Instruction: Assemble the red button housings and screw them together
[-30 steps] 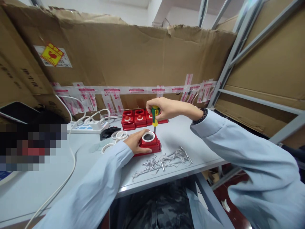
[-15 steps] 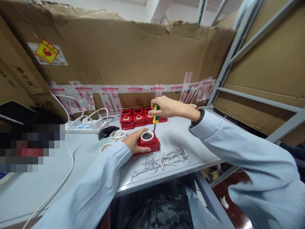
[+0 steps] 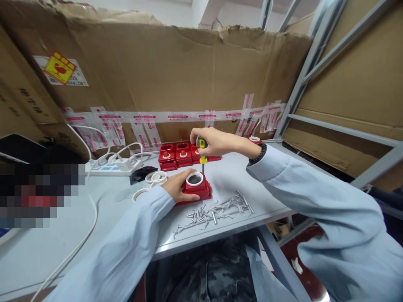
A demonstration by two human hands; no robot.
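A red plastic box (image 3: 199,191) with a white ring (image 3: 194,179) on top sits on the grey table (image 3: 239,176). My left hand (image 3: 178,186) grips the box's left side, fingers wrapped round it. My right hand (image 3: 217,141) is closed on the green and yellow handle of a screwdriver (image 3: 202,151). The screwdriver stands upright, its tip at the far right corner of the box.
Several loose screws (image 3: 217,212) lie near the table's front edge. A row of red boxes (image 3: 176,156) stands behind, white rings (image 3: 155,179) and a white power strip (image 3: 115,167) to the left. Taped cardboard (image 3: 176,79) walls the back; a metal rack (image 3: 317,50) rises at the right.
The screwdriver tilted to the right, then came back upright over the box's corner as my right hand turned on its handle. My left hand stayed on the box.
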